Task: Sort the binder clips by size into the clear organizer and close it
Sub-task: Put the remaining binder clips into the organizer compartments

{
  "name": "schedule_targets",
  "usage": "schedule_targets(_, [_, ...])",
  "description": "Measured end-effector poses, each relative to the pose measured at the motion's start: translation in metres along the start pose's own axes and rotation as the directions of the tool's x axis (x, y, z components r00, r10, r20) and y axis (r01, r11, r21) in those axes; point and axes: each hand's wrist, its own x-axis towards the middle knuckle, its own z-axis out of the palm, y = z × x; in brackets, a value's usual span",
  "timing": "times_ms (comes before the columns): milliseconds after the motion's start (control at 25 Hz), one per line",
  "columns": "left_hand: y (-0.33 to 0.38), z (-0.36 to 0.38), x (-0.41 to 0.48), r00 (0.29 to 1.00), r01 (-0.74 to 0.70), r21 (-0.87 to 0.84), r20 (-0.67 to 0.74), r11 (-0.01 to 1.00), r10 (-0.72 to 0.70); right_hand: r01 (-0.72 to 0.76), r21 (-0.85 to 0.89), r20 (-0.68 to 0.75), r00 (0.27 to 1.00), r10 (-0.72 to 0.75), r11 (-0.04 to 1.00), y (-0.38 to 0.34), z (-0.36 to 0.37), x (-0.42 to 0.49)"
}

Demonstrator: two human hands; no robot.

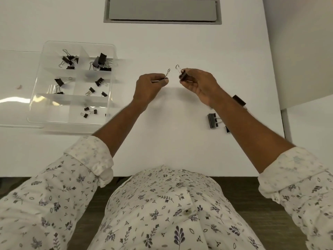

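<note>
A clear plastic organizer with frosted dividers (pixel 75 71) sat open near the left edge of the white table (pixel 180 141), its transparent lid (pixel 16 105) lying flat just beside it on the left. Its far-left cell held a tangle of black clips, about five; the far-right cell held roughly three larger ones. The next row held two on the left and three on the right. In the nearest right cell lay three tiny ones, and a fourth showed only in part at the wall.

A broad bare stretch of tabletop ran between the organizer and the arms, and on down to the near edge.

The left hand (pixel 151 87) was raised above the middle of the table, fingers curled and pinching a binder clip with silver wire handles (pixel 167 73); its body was hidden in the fingertips. Close beside it but apart, the right hand (pixel 198 85) gripped a black metal binder clip (pixel 182 75), wire loop pointing up.

Three loose black clips lay near the right edge: a wide one (pixel 212 120) in full view, two partly hidden by the right forearm (pixel 238 100) (pixel 227 129).

A grey recessed hatch (pixel 162 9) sat at the far edge.
</note>
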Motion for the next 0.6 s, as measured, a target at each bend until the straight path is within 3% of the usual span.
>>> schedule_targets(200, [-0.010,-0.045,-0.017,0.996,0.020,-0.278,-0.074,0.960,-0.042,-0.101,0.194,0.113,0.990,0.080,0.976,0.005,0.050,-0.008])
schedule_targets(360, [-0.022,-0.094,-0.030,0.982,-0.032,-0.258,-0.189,0.966,-0.018,-0.136,0.213,0.143,0.984,0.107,0.967,0.015,0.102,-0.011])
schedule_targets(600, [-0.050,-0.189,-0.044,0.951,-0.143,-0.175,-0.297,0.974,0.086,-0.160,0.106,0.173,0.975,0.140,0.981,0.038,0.194,-0.015])
